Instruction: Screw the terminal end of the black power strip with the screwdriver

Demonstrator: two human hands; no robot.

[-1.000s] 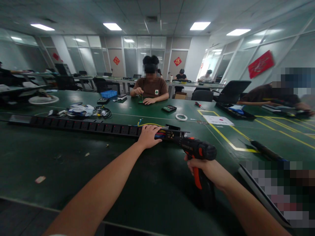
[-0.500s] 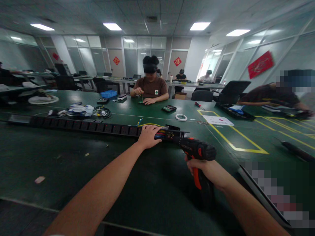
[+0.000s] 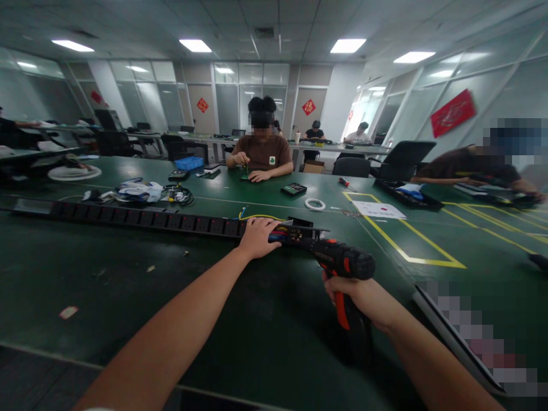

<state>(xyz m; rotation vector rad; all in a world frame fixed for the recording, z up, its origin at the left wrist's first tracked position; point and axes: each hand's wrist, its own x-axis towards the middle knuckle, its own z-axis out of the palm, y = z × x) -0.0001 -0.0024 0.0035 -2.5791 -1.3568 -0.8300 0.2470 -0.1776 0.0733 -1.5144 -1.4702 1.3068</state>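
Observation:
A long black power strip (image 3: 182, 222) with a row of sockets lies across the green table. My left hand (image 3: 258, 237) is closed over it near its right end, thumb on the near side. Just right of that hand, coloured wires (image 3: 281, 230) show inside the strip's uncovered end. My right hand (image 3: 351, 290) grips the handle of a black and orange cordless drill (image 3: 346, 260). The drill's nose points left at the strip's open end; whether the bit touches a screw there is too small to tell. A yellow wire (image 3: 261, 217) curves behind my left hand.
Behind the strip lie bagged cables (image 3: 139, 191), a white ring (image 3: 315, 204) and a circuit board in a black case (image 3: 293, 189). A paper sheet (image 3: 379, 209) overlaps yellow tape (image 3: 432, 264). One person (image 3: 263, 151) sits opposite; another leans in at right.
The dark-handled tool at the right edge has shifted right, mostly out of view. My hands, the drill and the power strip stay nearly where they were.

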